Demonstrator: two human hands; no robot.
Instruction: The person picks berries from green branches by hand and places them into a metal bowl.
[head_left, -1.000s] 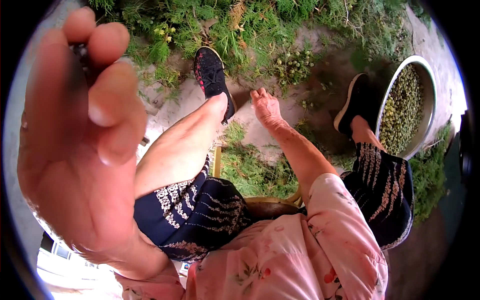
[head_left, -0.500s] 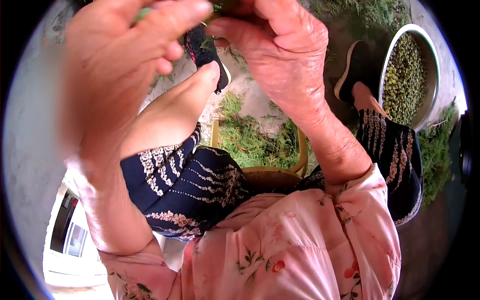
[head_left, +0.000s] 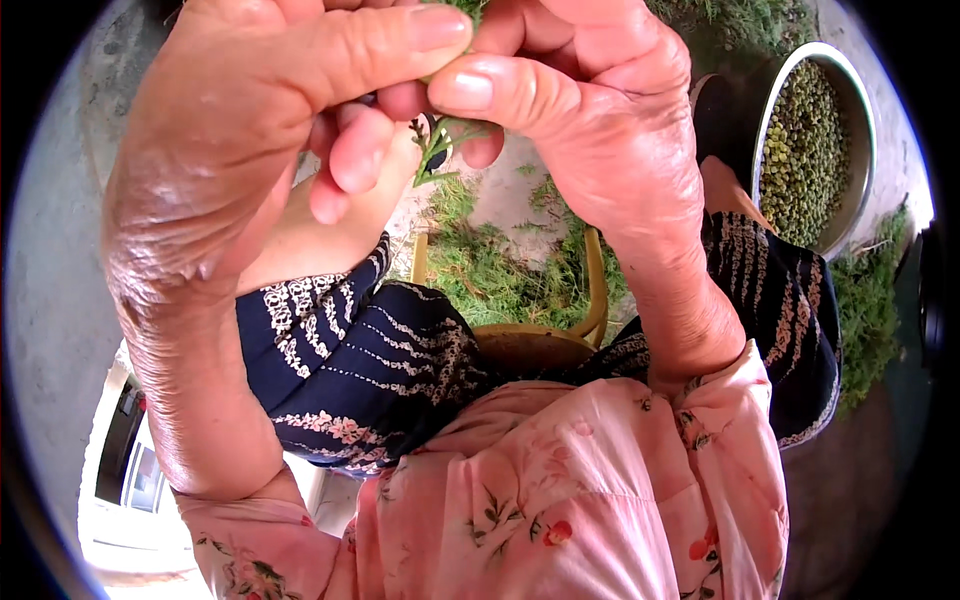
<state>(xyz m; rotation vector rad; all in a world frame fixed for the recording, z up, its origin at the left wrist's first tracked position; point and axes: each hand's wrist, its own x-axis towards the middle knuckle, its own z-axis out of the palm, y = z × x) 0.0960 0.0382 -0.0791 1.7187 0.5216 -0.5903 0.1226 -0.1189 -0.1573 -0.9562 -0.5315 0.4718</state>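
At the top of the view my two hands meet, thumb tip against thumb tip. A green conifer sprig (head_left: 435, 150) is pinched between them, its flat, scaly twigs hanging below the fingers. My left hand (head_left: 235, 130) is closed, thumb pressed toward the curled fingers. My right hand (head_left: 610, 130) is also closed, its thumb and bent fingers gripping at the same spot. More green shows just above the thumbs, but the upper part of the sprig is cut off by the frame's edge.
A metal basin (head_left: 868, 150) at the right holds many small green cones or seeds (head_left: 803, 150). Cut green foliage (head_left: 500, 275) lies on the ground between my legs, with more heaps (head_left: 865, 320) beside the basin. I sit on a yellowish stool or chair (head_left: 595, 280).
Both hands have come lower in the view, and their thumbs now touch. The left hand was blurred before. Hanging twigs show more plainly beneath the fingers.
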